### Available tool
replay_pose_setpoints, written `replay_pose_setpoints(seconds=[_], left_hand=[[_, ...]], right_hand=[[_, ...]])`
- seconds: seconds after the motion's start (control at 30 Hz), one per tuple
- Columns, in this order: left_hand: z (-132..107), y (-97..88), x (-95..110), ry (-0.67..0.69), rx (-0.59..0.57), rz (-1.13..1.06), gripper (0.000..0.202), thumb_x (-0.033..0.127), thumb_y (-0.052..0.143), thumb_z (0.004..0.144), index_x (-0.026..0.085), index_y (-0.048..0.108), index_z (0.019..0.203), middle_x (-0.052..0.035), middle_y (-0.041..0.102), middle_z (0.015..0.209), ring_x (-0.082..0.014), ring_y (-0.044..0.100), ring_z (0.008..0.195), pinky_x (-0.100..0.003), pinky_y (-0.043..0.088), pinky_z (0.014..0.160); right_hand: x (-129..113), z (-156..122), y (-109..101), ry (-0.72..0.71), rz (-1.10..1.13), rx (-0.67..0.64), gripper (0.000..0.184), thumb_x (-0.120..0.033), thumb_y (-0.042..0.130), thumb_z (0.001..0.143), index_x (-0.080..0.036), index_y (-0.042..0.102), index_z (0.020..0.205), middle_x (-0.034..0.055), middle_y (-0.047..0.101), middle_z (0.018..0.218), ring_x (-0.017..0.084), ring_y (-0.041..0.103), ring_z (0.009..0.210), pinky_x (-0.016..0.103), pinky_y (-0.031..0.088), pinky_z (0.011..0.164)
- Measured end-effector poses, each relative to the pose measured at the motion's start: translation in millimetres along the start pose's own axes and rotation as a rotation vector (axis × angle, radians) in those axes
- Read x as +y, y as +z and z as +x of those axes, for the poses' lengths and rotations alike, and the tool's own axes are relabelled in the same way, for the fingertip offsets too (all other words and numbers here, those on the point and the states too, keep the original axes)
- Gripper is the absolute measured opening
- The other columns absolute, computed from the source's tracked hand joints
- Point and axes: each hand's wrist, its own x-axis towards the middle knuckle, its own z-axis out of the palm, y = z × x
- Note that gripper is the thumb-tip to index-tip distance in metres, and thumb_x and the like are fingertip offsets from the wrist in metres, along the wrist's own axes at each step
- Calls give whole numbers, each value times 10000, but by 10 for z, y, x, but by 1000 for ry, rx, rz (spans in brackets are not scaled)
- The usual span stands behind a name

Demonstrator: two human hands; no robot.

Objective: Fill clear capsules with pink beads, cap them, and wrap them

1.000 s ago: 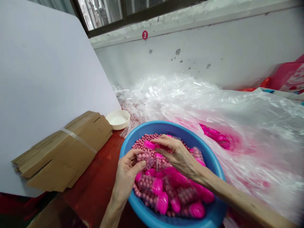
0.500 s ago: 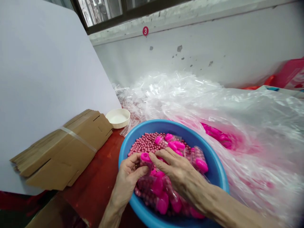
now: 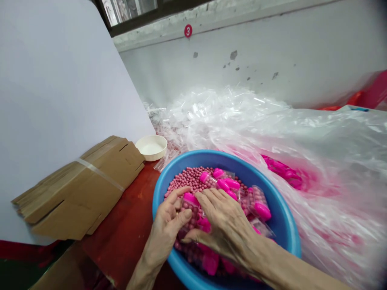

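My left hand is around a small clear plastic bottle of pink beads with a bright pink cap on top; its thumb lies in front of the bottle and the index finger reaches behind the cap. My right hand is beside the same bottle, fingers stretched near the cap and thumb spread apart below. Both hands are over a blue basin. Inside it are loose pink beads and several filled bottles with pink caps, some partly hidden by my right hand.
Left of the basin, a strapped stack of flat cardboard leans on a white board. A round white dish stands behind it. Clear plastic pieces and a plastic bag with pink parts lie behind and right. The tabletop is red.
My right fingers have come off the bottle's cap and the right thumb has spread out. The bottle sits slightly lower, and my left fingers have loosened around it. The view has shifted slightly.
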Motion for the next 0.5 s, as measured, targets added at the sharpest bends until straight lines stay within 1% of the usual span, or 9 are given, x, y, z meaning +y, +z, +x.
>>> replay_pose_setpoints(seconds=[0.1, 0.17, 0.2, 0.27, 0.37, 0.43, 0.5], left_hand=[[-6, -5, -16, 9, -17, -47, 332, 257, 661, 822, 235, 601, 1148, -2, 581, 808, -106, 548, 718, -192, 452, 697], [-7, -9, -26, 13, -28, -93, 295, 244, 663, 821, 227, 600, 1109, 0, 584, 796, -103, 550, 704, -193, 452, 678], [-6, -11, -29, 15, -32, -109, 276, 239, 665, 819, 226, 600, 1087, 4, 584, 779, -98, 547, 682, -190, 449, 657], [-4, -11, -33, 13, -45, -123, 246, 231, 669, 818, 227, 596, 1053, 15, 585, 750, -85, 532, 637, -181, 435, 614], [-4, -3, -30, 2, -56, -95, 212, 226, 675, 816, 219, 596, 1012, 20, 606, 753, -72, 518, 614, -164, 414, 573], [-5, 8, -23, 4, -43, -79, 195, 221, 676, 814, 207, 596, 992, 23, 612, 740, -65, 515, 599, -155, 408, 555], [-8, 19, -14, 32, -2, -90, 189, 211, 671, 817, 200, 590, 988, 21, 622, 750, -63, 528, 601, -159, 429, 575]], right_hand=[[-71, 64, 46, 20, -20, 56, 253, -293, 664, 709, -118, 600, 879, 123, 667, 808, 267, 618, 733, 403, 533, 671], [-84, 82, 70, -9, -43, 87, 171, -212, 591, 690, -127, 594, 837, 116, 652, 763, 262, 605, 721, 399, 525, 671], [-81, 80, 86, -32, -54, 95, 163, -193, 564, 688, -130, 593, 835, 112, 645, 746, 261, 600, 718, 405, 522, 680], [-61, 61, 130, -89, -62, 95, 155, -195, 546, 705, -136, 591, 841, 110, 639, 728, 263, 590, 717, 420, 518, 692], [-36, 25, 203, -145, -30, 74, 148, -244, 571, 740, -136, 591, 840, 120, 639, 728, 273, 584, 723, 435, 524, 681], [-32, 14, 228, -147, 1, 73, 147, -246, 587, 739, -124, 592, 822, 128, 632, 713, 279, 586, 711, 444, 531, 660], [-29, 14, 208, -131, 23, 68, 186, -234, 625, 732, -105, 591, 862, 143, 644, 764, 283, 602, 739, 438, 544, 666]])
